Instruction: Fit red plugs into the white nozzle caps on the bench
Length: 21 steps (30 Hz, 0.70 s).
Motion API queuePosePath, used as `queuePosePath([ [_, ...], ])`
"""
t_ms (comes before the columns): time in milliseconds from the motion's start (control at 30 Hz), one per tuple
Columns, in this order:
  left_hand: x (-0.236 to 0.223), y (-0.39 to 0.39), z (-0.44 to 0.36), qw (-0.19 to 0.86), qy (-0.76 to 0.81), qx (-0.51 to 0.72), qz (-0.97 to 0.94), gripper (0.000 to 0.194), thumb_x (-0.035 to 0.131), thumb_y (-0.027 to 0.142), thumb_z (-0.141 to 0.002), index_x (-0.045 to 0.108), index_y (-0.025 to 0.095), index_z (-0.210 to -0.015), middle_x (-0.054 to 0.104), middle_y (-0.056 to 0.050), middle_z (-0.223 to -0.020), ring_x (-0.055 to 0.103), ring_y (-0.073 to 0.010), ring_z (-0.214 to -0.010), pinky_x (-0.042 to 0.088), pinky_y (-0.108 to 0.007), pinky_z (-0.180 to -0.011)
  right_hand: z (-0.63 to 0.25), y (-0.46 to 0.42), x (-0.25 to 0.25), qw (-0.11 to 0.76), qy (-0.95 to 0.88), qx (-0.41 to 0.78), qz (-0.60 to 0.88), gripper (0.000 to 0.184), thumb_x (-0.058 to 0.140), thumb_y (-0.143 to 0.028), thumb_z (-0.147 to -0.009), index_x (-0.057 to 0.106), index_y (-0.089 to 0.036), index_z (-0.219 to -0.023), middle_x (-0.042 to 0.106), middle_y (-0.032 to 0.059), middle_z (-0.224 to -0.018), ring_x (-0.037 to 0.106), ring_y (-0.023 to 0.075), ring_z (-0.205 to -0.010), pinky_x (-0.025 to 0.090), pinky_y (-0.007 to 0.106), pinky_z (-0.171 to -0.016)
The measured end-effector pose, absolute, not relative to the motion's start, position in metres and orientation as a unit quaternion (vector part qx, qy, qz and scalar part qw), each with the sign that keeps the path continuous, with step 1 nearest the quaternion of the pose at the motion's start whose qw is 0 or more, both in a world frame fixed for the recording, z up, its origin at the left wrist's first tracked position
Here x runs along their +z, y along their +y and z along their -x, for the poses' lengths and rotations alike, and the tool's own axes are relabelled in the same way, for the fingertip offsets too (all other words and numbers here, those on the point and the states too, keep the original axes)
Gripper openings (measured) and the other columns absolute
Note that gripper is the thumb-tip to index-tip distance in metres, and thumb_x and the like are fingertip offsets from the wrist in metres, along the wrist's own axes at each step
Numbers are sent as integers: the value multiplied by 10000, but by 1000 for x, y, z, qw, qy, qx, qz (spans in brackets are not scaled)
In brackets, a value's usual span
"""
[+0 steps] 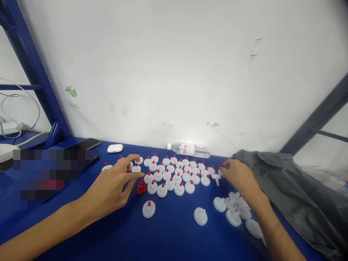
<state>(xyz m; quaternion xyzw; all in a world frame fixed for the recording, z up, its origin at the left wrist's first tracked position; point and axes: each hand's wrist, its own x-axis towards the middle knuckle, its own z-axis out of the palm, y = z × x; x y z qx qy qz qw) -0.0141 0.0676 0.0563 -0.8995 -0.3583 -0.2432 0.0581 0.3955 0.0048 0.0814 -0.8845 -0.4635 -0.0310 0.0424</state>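
Observation:
My left hand point(115, 183) hovers at the left end of a group of white round nozzle caps with red tips point(162, 190), its fingers spread and nothing visible between them. Just beside those fingers is a small heap of loose red tips point(141, 187). My right hand point(236, 176) pinches the red tip of a white nozzle cap point(220, 172) at the group's right end; most of that cap is behind the fingers. One red-tipped cap point(149, 210) stands apart in front. Near the right forearm lie several white caps without red tips point(233, 217), and another bare cap point(200, 216) sits left of them.
A clear plastic bottle point(189, 149) lies along the wall behind the caps. A white T-shaped piece point(216, 179) is near my right hand. Dark grey cloth point(288, 195) covers the right side. At the left are a white case point(115, 148) and a phone point(91, 143).

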Motion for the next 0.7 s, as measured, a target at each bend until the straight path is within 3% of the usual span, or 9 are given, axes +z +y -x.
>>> queuePosePath([
  [233, 56, 71, 15, 41, -350, -137, 926, 345, 410, 191, -1063, 733, 269, -1157, 653, -92, -1178, 665, -278, -1036, 579, -367, -685, -389, 3, 80, 22, -465, -45, 884, 283, 635, -449, -1069, 724, -182, -1103, 732, 36, -978, 714, 231, -977, 555, 471, -964],
  [367, 50, 75, 16, 42, -341, -98, 934, 338, 438, 139, -1060, 729, 255, -1187, 658, -92, -1167, 658, -287, -1054, 571, -375, -718, -385, 3, 78, 29, -476, -59, 877, 298, 585, -432, -1084, 740, -180, -1117, 750, 60, -975, 720, 248, -991, 541, 457, -939],
  [500, 46, 77, 16, 48, -336, -84, 937, 367, 423, 101, -1062, 707, 258, -1234, 661, -88, -1155, 646, -278, -1041, 549, -371, -750, -380, 0, 83, 42, -474, -84, 875, 333, 478, -360, -1087, 766, -200, -1136, 775, 122, -980, 741, 335, -1038, 515, 484, -923],
  [700, 44, 80, 16, 55, -339, -84, 936, 380, 429, 100, -1049, 694, 277, -1255, 642, -80, -1126, 660, -257, -914, 498, -342, -646, -378, -7, 96, 46, -458, -88, 883, 343, 479, -367, -1052, 777, -201, -1084, 780, 162, -977, 737, 387, -1034, 489, 503, -923],
])
